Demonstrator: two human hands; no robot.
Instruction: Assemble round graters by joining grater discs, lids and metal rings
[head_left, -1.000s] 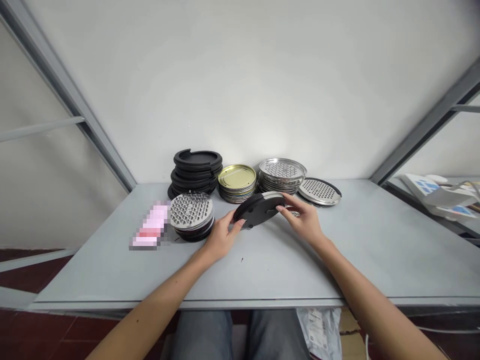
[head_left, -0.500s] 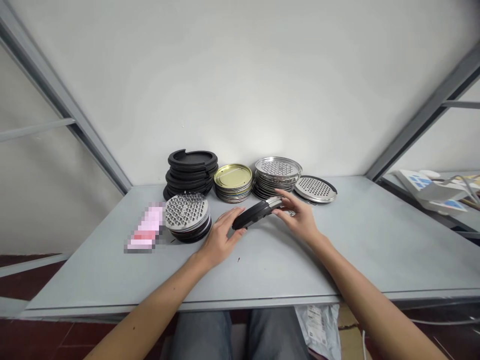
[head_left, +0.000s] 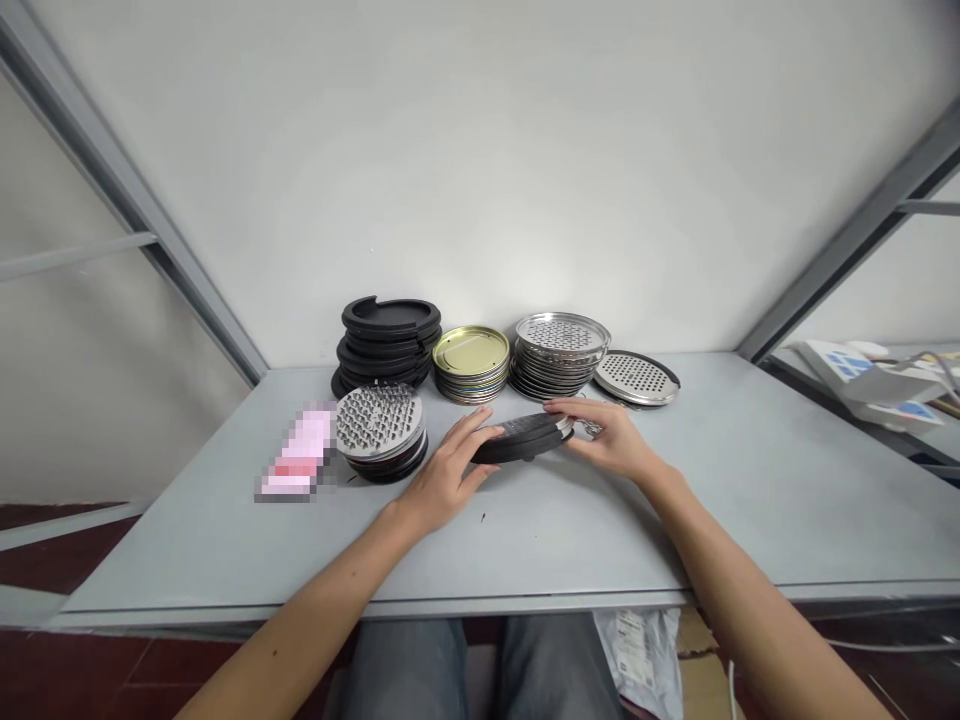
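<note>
Above the middle of the table, a round black-rimmed grater is held nearly level between both hands. My left hand grips its left edge, fingers on top and thumb below. My right hand pinches its right edge, where a strip of bare metal shows. The palm-side fingers of both hands are partly hidden. Just left of my left hand stands a stack of round grater plates, a spiked metal disc on top and dark discs beneath.
Along the wall stand black rings, gold-topped metal lids and perforated metal discs in stacks. A black-rimmed grater lies right of them. A blurred pink item lies at left. Metal frame posts flank the table.
The grater has tipped from a slant, right side raised, to nearly level, and more of its upper face shows. My right hand has come down slightly. Both hands keep their hold.
</note>
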